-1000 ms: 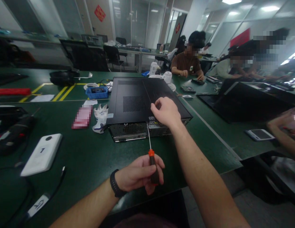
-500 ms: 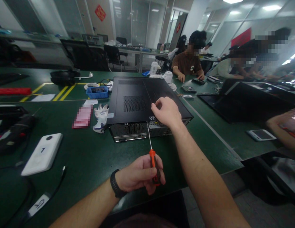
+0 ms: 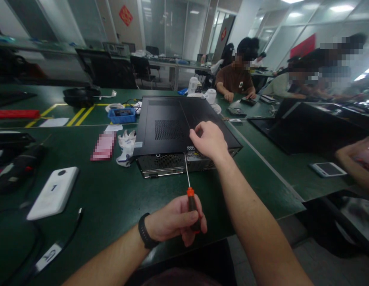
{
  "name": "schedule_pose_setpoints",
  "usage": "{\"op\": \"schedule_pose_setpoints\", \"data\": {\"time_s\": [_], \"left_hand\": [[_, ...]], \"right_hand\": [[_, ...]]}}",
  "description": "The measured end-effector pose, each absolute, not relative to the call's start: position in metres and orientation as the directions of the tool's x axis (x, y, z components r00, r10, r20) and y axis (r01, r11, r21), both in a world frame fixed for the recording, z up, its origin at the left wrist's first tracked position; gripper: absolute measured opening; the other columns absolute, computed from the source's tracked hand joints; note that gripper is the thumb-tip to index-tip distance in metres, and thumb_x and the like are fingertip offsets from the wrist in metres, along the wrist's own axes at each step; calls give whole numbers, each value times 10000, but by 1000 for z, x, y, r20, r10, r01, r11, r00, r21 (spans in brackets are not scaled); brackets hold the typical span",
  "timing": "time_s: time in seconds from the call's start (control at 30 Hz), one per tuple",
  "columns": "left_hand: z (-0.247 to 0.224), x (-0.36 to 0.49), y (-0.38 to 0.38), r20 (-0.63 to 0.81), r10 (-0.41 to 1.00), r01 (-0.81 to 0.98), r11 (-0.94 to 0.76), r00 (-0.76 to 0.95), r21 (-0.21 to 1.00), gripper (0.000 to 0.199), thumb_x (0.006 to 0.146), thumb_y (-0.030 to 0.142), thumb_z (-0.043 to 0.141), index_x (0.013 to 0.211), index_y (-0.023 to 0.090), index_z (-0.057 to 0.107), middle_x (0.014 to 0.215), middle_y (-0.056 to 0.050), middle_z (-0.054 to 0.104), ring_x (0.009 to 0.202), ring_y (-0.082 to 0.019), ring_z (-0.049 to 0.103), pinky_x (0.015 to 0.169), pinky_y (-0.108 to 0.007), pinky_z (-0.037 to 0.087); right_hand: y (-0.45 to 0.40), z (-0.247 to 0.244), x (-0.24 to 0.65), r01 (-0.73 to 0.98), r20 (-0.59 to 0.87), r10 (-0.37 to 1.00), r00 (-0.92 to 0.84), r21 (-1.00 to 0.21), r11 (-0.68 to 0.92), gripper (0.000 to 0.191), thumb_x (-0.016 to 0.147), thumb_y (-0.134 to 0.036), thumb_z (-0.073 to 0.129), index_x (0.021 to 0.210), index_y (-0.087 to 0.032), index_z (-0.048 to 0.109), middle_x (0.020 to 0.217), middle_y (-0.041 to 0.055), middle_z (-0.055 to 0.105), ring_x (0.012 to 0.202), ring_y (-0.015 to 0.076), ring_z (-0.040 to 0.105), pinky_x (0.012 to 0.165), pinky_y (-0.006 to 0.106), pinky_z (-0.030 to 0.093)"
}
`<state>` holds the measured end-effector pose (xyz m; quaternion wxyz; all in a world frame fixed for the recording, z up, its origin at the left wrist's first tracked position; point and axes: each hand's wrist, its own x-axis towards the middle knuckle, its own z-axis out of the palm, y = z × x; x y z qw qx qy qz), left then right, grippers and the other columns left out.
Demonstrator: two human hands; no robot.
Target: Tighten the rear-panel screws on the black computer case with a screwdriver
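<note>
A black desktop computer case (image 3: 165, 109) lies flat on the green table, its vented rear edge facing me. My left hand (image 3: 177, 220) is closed around the black-and-orange handle of a screwdriver (image 3: 189, 178). The screwdriver's shaft points away from me, and its tip meets the rear edge of the case, near the seam of the top panel. Resting on the top panel just right of that spot is my right hand (image 3: 210, 139), its fingers bent and the thumb apart, with nothing seen in it. The fingertips' far side is hidden.
Left of the case lie a white glove (image 3: 126, 147), a blue bin (image 3: 122, 115) and a white power bank (image 3: 53, 193) beside cables. To the right are a phone (image 3: 329, 169) and a black panel (image 3: 291, 131). Other people sit at the far and right sides.
The screwdriver handle has turned in my left hand: its dark side faces up where orange showed before. My right hand and the case have stayed in place.
</note>
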<state>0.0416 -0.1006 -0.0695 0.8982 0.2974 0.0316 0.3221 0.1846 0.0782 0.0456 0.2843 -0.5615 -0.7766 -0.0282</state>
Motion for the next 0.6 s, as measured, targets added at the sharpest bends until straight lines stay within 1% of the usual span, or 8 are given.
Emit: {"op": "schedule_pose_setpoints", "data": {"time_s": [0.1, 0.17, 0.23, 0.3, 0.4, 0.5, 0.6], "left_hand": [[-63, 38, -100, 114, 568, -538, 669, 815, 512, 338, 920, 328, 743, 1173, 131, 635, 978, -107, 769, 588, -131, 730, 500, -176, 572], [-59, 38, -99, 95, 565, -528, 679, 819, 510, 390, 895, 300, 765, 1211, 96, 661, 1017, -134, 767, 641, -142, 745, 551, -196, 604], [-57, 39, -99, 88, 580, -533, 665, 810, 524, 347, 889, 280, 776, 1169, 94, 688, 1012, -131, 767, 649, -129, 737, 560, -193, 608], [-59, 41, -99, 93, 600, -546, 640, 795, 540, 275, 898, 288, 778, 1098, 118, 691, 969, -100, 766, 616, -104, 711, 534, -176, 593], [-65, 44, -100, 119, 621, -572, 607, 774, 552, 271, 892, 318, 792, 1034, 148, 637, 930, -66, 762, 548, -85, 684, 465, -147, 551], [-70, 44, -100, 147, 609, -575, 602, 779, 554, 274, 913, 342, 767, 1015, 166, 583, 929, -69, 773, 521, -100, 698, 429, -136, 527], [-69, 40, -99, 159, 592, -578, 635, 790, 513, 230, 955, 337, 714, 1070, 174, 600, 923, -74, 781, 545, -114, 718, 471, -157, 561]], "right_hand": [[78, 45, 184, 888, 473, 857, -206, -278, 367, 264, 937, -452, 580, 797, -231, 616, 897, 98, 658, 878, 261, 589, 796, 399, 453], [79, 46, 184, 888, 470, 859, -202, -283, 364, 261, 936, -450, 580, 795, -233, 612, 897, 97, 657, 869, 259, 587, 789, 398, 451], [79, 46, 184, 886, 469, 860, -200, -287, 363, 262, 934, -452, 578, 792, -234, 610, 895, 98, 655, 864, 259, 584, 780, 398, 448], [78, 47, 184, 885, 470, 860, -199, -291, 364, 262, 929, -450, 580, 783, -235, 607, 889, 98, 653, 861, 258, 581, 775, 397, 446], [78, 47, 184, 883, 471, 860, -197, -295, 364, 260, 923, -446, 586, 775, -233, 603, 884, 93, 648, 856, 252, 576, 777, 397, 444], [77, 48, 184, 881, 468, 861, -197, -302, 365, 257, 920, -441, 591, 775, -230, 599, 884, 92, 645, 852, 247, 574, 779, 397, 442], [77, 48, 184, 877, 465, 862, -201, -307, 370, 254, 920, -436, 595, 770, -231, 593, 875, 88, 643, 843, 246, 576, 774, 397, 442]]}}
